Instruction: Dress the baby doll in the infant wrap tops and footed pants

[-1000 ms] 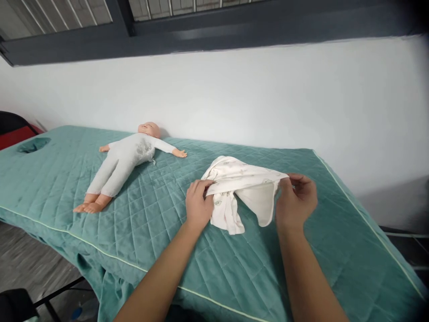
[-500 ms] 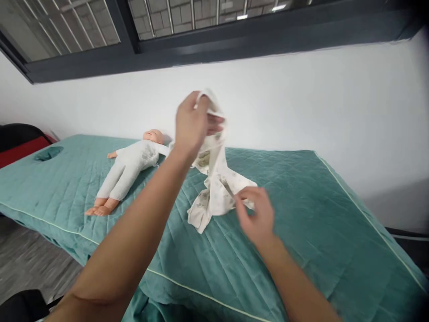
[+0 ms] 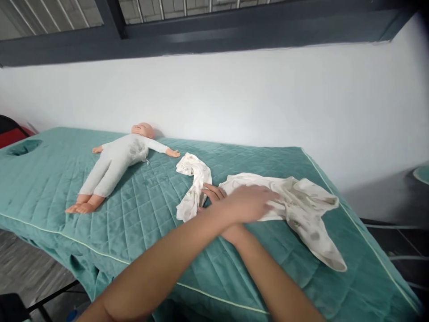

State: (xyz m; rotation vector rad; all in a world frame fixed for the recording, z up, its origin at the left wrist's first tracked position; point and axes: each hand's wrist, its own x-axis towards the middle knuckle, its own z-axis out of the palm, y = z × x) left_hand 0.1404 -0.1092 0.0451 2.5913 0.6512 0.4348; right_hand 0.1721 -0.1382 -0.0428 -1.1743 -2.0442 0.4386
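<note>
Two pieces of white printed baby clothing lie on the green quilted bed. The smaller, crumpled piece [image 3: 192, 185] is on the left, and the larger garment [image 3: 306, 217] spreads out to the right. My forearms cross, the left above the right. My left hand [image 3: 251, 203] is over the near end of the larger garment, its fingers smeared by motion. Partly hidden beneath my left arm, my right hand [image 3: 214, 194] has its fingers apart, with the tips against the smaller piece. A baby doll [image 3: 122, 156] in a pale grey body suit lies face up farther left.
The green quilted cover [image 3: 161, 237] spans the bed, with a hole [image 3: 25, 147] at its far left end. Behind it stands a white wall [image 3: 234, 103] below a dark window frame [image 3: 234, 33]. A thin dark metal bar [image 3: 53, 297] is at lower left.
My left hand has come down and swung right, across my right arm. The raised clothing now lies as two separate pieces. My right hand has moved left. The view has shifted slightly.
</note>
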